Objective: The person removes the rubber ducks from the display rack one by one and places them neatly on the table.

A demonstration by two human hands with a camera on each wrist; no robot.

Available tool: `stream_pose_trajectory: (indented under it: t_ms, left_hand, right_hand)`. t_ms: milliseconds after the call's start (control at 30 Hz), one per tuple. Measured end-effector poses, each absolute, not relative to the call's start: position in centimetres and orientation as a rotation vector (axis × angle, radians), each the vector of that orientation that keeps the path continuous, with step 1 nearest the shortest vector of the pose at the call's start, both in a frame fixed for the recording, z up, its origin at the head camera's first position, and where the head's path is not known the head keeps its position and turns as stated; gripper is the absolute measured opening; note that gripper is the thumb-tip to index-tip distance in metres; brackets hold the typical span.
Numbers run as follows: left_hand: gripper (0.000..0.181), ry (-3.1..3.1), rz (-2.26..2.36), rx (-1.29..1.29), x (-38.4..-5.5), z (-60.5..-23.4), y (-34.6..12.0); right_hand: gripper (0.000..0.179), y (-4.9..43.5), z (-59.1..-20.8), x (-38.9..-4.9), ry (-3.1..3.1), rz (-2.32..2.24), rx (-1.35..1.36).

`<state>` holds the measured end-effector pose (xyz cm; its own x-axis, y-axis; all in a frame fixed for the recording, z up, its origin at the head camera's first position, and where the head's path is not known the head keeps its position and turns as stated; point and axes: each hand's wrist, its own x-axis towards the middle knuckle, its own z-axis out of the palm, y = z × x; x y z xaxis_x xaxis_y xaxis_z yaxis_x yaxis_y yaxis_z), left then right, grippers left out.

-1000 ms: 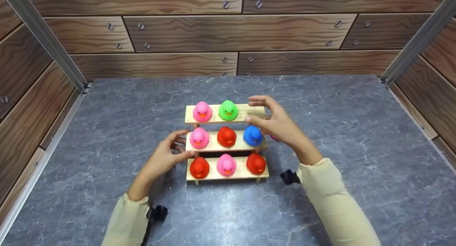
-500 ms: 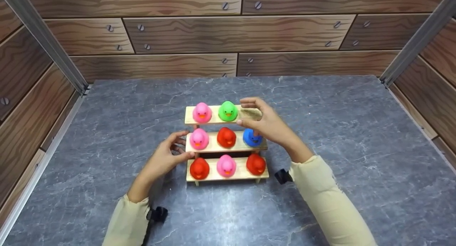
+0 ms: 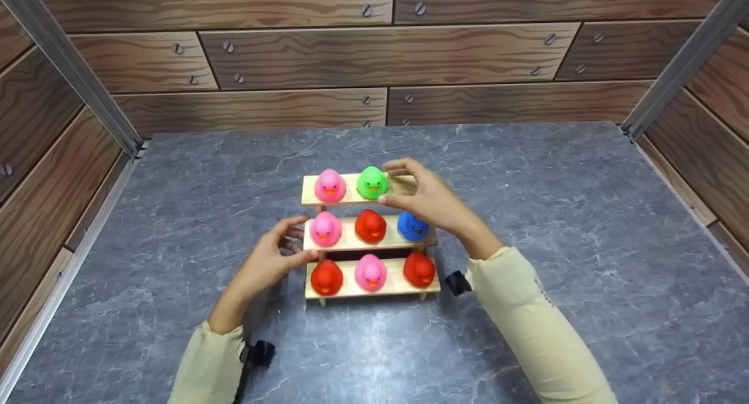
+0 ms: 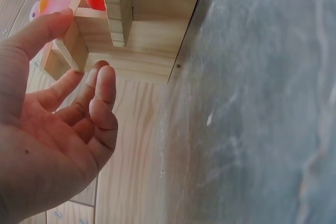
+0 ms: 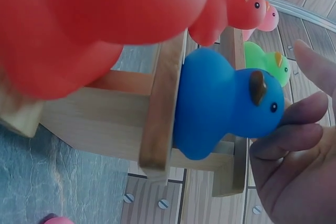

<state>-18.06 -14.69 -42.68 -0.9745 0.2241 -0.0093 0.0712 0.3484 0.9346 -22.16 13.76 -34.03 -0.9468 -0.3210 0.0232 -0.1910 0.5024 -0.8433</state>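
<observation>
A three-tier wooden stand (image 3: 345,293) holds several rubber ducks facing the front. On the top tier sit a pink duck (image 3: 330,186) and a green duck (image 3: 372,183). The middle tier bears a pink, a red (image 3: 370,226) and a blue duck (image 3: 413,226); the bottom one has red, pink (image 3: 370,273) and red. My left hand (image 3: 275,252) grips the left end of the middle board (image 4: 73,51), thumb at its front edge. Beside the green duck is my right hand (image 3: 433,202), thumb and fingers spread, a gap showing to the duck (image 5: 269,64) in the right wrist view.
The stand is on a grey marbled tabletop (image 3: 526,187), with wood-patterned walls (image 3: 374,52) at the back and sides. A small pink thing (image 5: 58,220) shows low in the right wrist view. Black wrist cameras (image 3: 260,352) are strapped at both sleeves.
My right hand has moved left along the top tier, from its right end to the green duck. The left hand keeps its hold on the stand; the ducks stay in place.
</observation>
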Motion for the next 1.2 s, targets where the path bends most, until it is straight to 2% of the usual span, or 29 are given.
stream_pose_trajectory:
  t_ms: [667, 1200]
  left_hand:
    - [0.063, 2.454, 1.708, 0.278, -18.0, -42.7, -14.7]
    - [0.063, 2.455, 1.705, 0.281, -18.0, -42.8, -14.7]
  right_hand:
    - [0.055, 12.9, -33.9, -22.8, 2.550, -1.413, -0.445]
    - [0.043, 12.3, -33.9, -22.8, 2.626, -1.390, -0.421]
